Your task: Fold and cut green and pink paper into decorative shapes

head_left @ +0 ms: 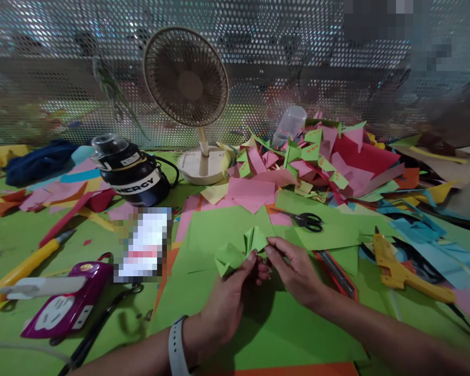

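Observation:
A folded piece of light green paper (235,256), pleated into fan-like flaps, is held up between both hands over flat green sheets (297,318). My left hand (235,292), with a pale watch strap on its wrist, pinches it from below with the thumb on top. The fingers of my right hand (293,266) close on its right edge; the fingertips are partly hidden. Beyond the hands, black-handled scissors (310,221) lie on green paper. A red and black box cutter-like tool (337,274) lies partly behind my right forearm.
Paper scraps (254,190) heap at the back right beside a desk fan (188,78). A yellow glue gun (399,266) with a cord lies right. On the left are a phone (147,245), a purple power strip (70,300), a black bottle (135,175) and a yellow-handled tool (27,269).

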Tool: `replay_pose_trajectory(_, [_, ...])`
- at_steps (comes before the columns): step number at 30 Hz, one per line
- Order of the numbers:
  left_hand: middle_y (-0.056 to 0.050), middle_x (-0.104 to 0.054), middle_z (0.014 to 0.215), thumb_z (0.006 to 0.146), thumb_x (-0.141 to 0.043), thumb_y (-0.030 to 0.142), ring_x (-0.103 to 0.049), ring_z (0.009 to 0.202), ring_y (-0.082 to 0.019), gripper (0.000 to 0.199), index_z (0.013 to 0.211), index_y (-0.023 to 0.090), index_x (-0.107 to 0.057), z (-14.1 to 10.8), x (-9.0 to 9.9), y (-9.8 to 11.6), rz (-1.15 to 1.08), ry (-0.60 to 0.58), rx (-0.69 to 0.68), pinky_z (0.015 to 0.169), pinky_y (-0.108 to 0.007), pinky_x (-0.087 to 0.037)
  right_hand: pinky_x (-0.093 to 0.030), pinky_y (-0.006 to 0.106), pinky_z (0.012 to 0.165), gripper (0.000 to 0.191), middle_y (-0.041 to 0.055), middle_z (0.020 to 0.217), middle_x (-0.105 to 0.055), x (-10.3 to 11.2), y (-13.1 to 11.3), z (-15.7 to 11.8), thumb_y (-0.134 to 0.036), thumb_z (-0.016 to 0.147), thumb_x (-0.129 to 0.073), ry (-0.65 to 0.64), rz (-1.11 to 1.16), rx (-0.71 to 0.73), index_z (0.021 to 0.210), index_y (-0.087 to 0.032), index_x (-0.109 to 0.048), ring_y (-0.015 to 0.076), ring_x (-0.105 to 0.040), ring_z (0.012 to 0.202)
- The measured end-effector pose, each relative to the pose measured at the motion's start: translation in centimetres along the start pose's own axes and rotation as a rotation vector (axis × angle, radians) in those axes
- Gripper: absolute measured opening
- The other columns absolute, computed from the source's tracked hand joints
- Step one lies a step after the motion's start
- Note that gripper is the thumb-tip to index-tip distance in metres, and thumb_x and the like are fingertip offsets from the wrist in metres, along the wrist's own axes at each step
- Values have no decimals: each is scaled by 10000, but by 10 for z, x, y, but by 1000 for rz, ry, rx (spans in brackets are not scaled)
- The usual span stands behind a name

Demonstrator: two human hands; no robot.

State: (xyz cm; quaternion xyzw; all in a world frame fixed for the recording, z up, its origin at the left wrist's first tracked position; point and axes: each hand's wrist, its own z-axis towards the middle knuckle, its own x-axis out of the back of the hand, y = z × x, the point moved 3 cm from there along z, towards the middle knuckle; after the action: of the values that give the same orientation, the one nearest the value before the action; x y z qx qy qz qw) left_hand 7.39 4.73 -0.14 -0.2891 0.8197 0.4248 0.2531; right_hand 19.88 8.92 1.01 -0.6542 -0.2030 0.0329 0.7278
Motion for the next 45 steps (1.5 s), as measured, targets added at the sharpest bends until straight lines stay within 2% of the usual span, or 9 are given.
replay_pose_trajectory(4, [-23, -674, 679, 572, -887, 369, -548, 653, -131, 318, 722, 132, -737, -1, -2, 0, -14, 2, 15, 705, -267, -453, -452, 261, 546, 299, -14, 642, -501, -7, 7, -5, -428, 970, -424, -51, 107, -78, 769, -215, -483, 132, -506, 566])
replay_pose_trajectory(11, [-30, -680, 698, 604, -871, 367, -562, 662, -130, 299, 730, 130, -738, -2, -1, 1, -4, 11, 23, 697, -250, -467, -492, 279, 564, 303, -22, 644, -495, -11, 4, -7, -450, 943, -474, -69, 322, -144, 749, -217, -469, 139, -524, 584])
replay_pose_trajectory(17, [-34, -686, 717, 694, -815, 399, -579, 659, -130, 280, 744, 139, -725, 0, -1, 5, 116, -35, -83, 683, -247, -477, -475, 269, 568, 308, -27, 650, -480, -4, -4, -4, -431, 934, -472, -78, 278, -89, 716, -215, -445, 131, -512, 596])
replay_pose_trajectory(22, [-36, -696, 709, 710, -805, 387, -606, 664, -148, 266, 783, 144, -726, 1, 0, 5, 206, -47, -151, 698, -270, -493, -470, 260, 534, 336, -54, 623, -481, -3, -1, -1, -469, 892, -555, -105, 422, -166, 714, -224, -410, 122, -529, 557])
replay_pose_trajectory(27, [-53, -706, 744, 740, -782, 389, -608, 669, -157, 261, 793, 142, -712, 2, 2, 7, 243, -32, -162, 713, -292, -493, -412, 242, 515, 398, -44, 593, -470, 6, 0, 5, -533, 868, -572, -60, 332, -131, 670, -196, -494, 108, -466, 539])
replay_pose_trajectory(30, [-58, -696, 723, 739, -777, 408, -600, 661, -162, 274, 750, 143, -710, 1, 2, 9, 259, -27, -152, 690, -290, -484, -393, 247, 527, 423, -28, 599, -486, 12, -5, 6, -544, 897, -515, -36, 230, -93, 661, -193, -510, 114, -461, 555])
replay_pose_trajectory(33, [-58, -690, 711, 721, -786, 425, -602, 664, -172, 286, 747, 149, -718, 1, 1, 11, 271, -34, -150, 676, -295, -477, -360, 240, 493, 404, -39, 575, -462, 15, -7, 7, -537, 876, -548, -40, 156, -103, 661, -197, -504, 111, -436, 529])
replay_pose_trajectory(40, [-61, -686, 708, 715, -786, 444, -593, 663, -179, 309, 736, 143, -720, 0, 1, 12, 286, -58, -156, 677, -309, -464, -380, 229, 477, 382, -44, 579, -477, 15, -3, 8, -516, 874, -558, -72, 197, -81, 673, -193, -527, 101, -457, 504])
replay_pose_trajectory(45, [-52, -684, 705, 717, -791, 418, -591, 647, -173, 279, 755, 151, -721, 0, 1, 12, 293, -76, -195, 646, -301, -461, -374, 218, 449, 346, -55, 567, -488, 15, -1, 9, -474, 798, -684, -80, 189, -103, 674, -186, -537, 90, -452, 483])
